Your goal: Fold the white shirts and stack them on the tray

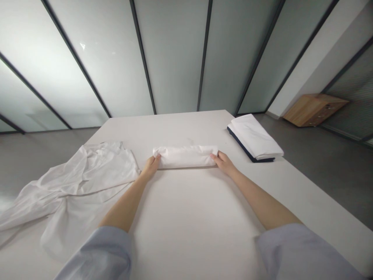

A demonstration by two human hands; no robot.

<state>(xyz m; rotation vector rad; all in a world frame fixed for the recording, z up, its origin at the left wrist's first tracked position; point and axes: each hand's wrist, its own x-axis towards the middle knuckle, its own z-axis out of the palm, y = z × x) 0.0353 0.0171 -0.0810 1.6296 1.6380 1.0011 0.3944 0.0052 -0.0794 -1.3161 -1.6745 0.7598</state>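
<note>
Gripping folded white cloth (185,156); both ends.

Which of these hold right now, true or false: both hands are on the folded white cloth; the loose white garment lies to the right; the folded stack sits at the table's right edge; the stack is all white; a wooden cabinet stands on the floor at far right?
1. Both hands are on the folded white cloth: true; left hand and right hand grip its ends.
2. The loose white garment lies to the right: false; it lies on the left.
3. The folded stack sits at the right edge of the table: true.
4. The stack is all white: false; a dark layer shows underneath.
5. A wooden cabinet stands at far right: true.
</note>
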